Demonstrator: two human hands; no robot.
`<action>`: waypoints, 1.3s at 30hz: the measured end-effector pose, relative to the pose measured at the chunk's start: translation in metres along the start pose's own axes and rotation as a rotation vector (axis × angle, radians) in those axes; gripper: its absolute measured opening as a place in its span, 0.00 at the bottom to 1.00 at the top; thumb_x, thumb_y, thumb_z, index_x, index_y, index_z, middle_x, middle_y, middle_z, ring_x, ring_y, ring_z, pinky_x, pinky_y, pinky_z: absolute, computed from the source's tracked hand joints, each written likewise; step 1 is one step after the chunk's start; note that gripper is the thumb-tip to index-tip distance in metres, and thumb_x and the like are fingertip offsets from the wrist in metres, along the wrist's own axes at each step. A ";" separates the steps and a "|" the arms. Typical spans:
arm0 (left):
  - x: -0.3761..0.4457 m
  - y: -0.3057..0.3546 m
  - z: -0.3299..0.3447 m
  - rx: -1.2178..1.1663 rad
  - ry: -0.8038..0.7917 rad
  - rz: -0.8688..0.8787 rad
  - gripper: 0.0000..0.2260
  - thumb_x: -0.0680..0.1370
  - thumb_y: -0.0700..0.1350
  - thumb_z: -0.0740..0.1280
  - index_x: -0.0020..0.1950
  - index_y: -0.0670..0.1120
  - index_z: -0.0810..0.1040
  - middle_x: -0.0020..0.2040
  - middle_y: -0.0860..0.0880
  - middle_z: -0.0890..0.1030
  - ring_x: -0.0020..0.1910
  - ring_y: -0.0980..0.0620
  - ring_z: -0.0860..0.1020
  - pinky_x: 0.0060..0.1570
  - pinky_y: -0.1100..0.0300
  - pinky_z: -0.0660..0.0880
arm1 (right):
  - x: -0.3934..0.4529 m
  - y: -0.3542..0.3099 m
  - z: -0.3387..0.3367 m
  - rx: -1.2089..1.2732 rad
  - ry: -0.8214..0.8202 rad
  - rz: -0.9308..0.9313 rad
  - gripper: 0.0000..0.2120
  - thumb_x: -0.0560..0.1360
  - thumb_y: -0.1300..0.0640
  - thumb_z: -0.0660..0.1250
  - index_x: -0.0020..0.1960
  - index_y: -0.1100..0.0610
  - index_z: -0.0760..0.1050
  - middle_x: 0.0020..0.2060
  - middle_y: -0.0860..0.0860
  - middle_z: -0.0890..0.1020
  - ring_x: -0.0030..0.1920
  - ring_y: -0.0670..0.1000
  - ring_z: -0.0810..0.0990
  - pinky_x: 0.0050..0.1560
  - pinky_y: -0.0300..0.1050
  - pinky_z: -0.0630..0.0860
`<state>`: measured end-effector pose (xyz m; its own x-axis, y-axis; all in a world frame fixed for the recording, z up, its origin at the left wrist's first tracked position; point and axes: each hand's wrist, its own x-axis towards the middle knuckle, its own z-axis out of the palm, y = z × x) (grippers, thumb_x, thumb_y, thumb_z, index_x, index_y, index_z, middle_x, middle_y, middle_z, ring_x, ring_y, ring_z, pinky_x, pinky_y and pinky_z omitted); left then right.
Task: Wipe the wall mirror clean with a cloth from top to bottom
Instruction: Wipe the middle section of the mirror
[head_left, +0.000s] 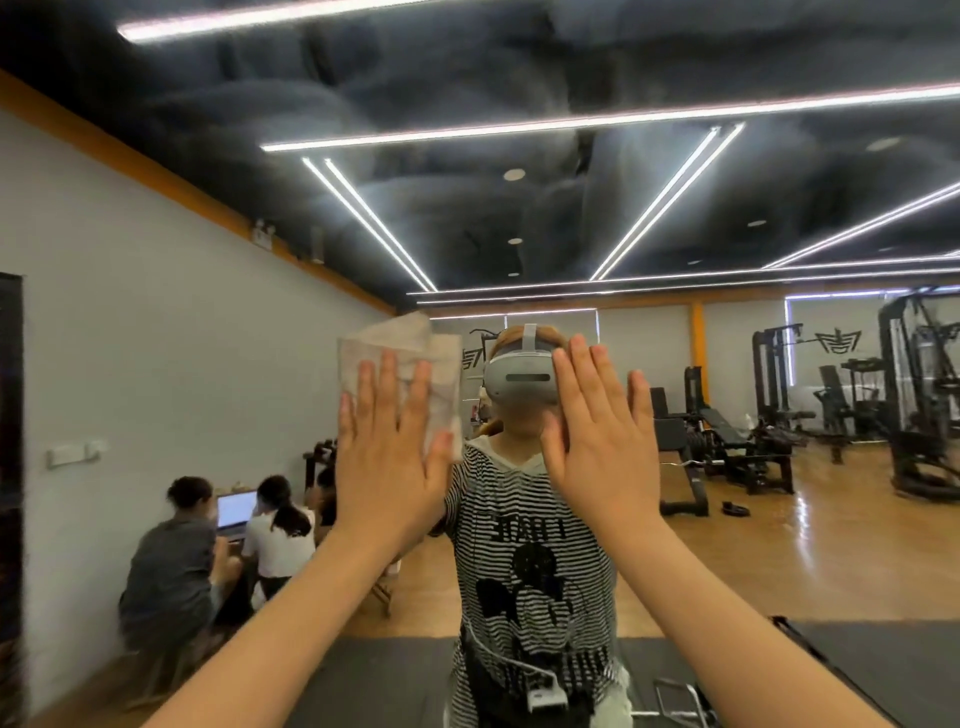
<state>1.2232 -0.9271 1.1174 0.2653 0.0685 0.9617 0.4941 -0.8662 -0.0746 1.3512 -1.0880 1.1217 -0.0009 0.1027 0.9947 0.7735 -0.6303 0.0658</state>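
Fingers (382, 384) of the left hand (387, 467) spread straight, pressing the cloth (415, 343) flat on the wall mirror (675, 364) at about head height, while the right hand (605, 452) lies open-palmed beside it, seemingly touching the glass, holding nothing.

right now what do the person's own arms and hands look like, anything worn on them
Both forearms are bare as far as the view shows: no sleeves, gloves, watch or bracelets. The left hand and the right hand show no rings, and the nails are short and look unpainted. No cables or markings lie on either arm. The sleeves of the black-and-white striped T-shirt reflected in the wall mirror are hidden behind the arms.
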 end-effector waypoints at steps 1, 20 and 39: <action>0.000 -0.007 -0.001 0.005 -0.004 0.028 0.30 0.80 0.55 0.49 0.80 0.48 0.46 0.79 0.42 0.47 0.78 0.50 0.39 0.73 0.56 0.36 | 0.000 0.000 -0.001 -0.001 -0.004 0.002 0.28 0.79 0.48 0.52 0.76 0.58 0.58 0.75 0.54 0.59 0.75 0.51 0.53 0.73 0.56 0.50; 0.004 0.046 0.006 -0.142 0.067 -0.314 0.28 0.80 0.55 0.43 0.79 0.49 0.42 0.78 0.43 0.42 0.77 0.45 0.41 0.75 0.46 0.40 | -0.001 -0.002 0.001 -0.006 0.018 0.018 0.28 0.79 0.48 0.52 0.76 0.56 0.57 0.76 0.55 0.62 0.76 0.52 0.55 0.74 0.54 0.47; -0.002 0.045 0.010 -0.129 0.132 -0.201 0.29 0.80 0.54 0.50 0.79 0.49 0.46 0.79 0.39 0.52 0.77 0.40 0.49 0.73 0.47 0.42 | 0.000 0.003 -0.014 -0.069 -0.099 -0.048 0.28 0.78 0.48 0.54 0.75 0.58 0.62 0.74 0.56 0.65 0.75 0.55 0.62 0.74 0.56 0.54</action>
<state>1.2528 -0.9611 1.1093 0.0578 0.1880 0.9805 0.4143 -0.8981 0.1478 1.3444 -1.1006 1.1234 0.0283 0.2071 0.9779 0.7285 -0.6742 0.1217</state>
